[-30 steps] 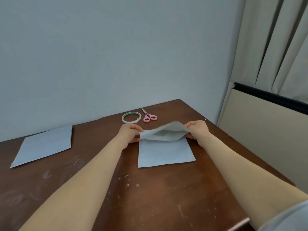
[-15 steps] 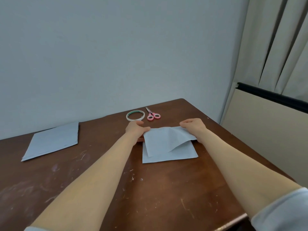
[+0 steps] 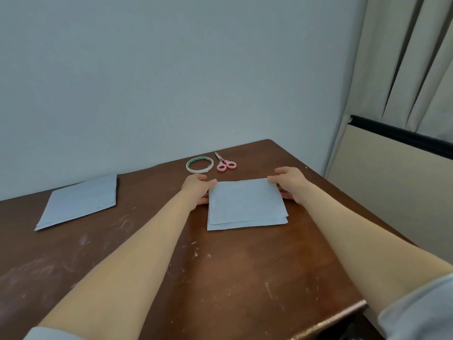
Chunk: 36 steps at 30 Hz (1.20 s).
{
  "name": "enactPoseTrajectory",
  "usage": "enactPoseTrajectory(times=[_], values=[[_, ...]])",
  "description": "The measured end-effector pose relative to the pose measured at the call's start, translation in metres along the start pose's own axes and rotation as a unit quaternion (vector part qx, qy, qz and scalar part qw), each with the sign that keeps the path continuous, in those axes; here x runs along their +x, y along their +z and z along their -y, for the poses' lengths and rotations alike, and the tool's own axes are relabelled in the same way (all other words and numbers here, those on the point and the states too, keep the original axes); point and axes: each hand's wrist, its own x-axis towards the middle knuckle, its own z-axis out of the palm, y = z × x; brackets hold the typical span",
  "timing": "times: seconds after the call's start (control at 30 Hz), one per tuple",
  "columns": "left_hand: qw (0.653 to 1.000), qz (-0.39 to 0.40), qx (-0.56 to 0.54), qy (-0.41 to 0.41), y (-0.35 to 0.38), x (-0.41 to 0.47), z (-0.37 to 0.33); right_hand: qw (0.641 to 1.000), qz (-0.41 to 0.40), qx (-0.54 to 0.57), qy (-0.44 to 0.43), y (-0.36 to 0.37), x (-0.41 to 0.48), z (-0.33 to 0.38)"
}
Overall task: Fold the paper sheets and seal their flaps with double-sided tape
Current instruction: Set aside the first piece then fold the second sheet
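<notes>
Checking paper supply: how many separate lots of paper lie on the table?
2. A folded sheet lies between the left hand and right hand; a stack of sheets lies on the left of the table. How many sheets the stack holds cannot be told.
</notes>
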Motion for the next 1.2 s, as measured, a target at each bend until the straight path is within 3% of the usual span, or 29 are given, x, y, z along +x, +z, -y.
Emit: enactPoseTrajectory(times=[0.27, 0.4, 0.63, 1.2], values=[[0.995, 0.096, 0.013, 0.019, -0.013, -0.046, 0.008, 1.0, 0.021, -0.022, 0.0, -0.008, -0.032, -0.011], [0.997, 0.06, 0.011, 0.043, -0.014, -0.057, 0.013, 0.999, 0.014, -0.038, -0.022, -0.005, -0.046, -0.014], [0.997, 0.022, 0.058, 0.043, -0.012, -0.06, 0.026, 0.985, 0.0, -0.166, -0.034, -0.004, -0.055, -0.021], [0.982, -0.045, 0.177, 0.045, -0.008, -0.061, 0.022, 0.979, -0.003, -0.197, -0.046, -0.006, -0.048, -0.026]])
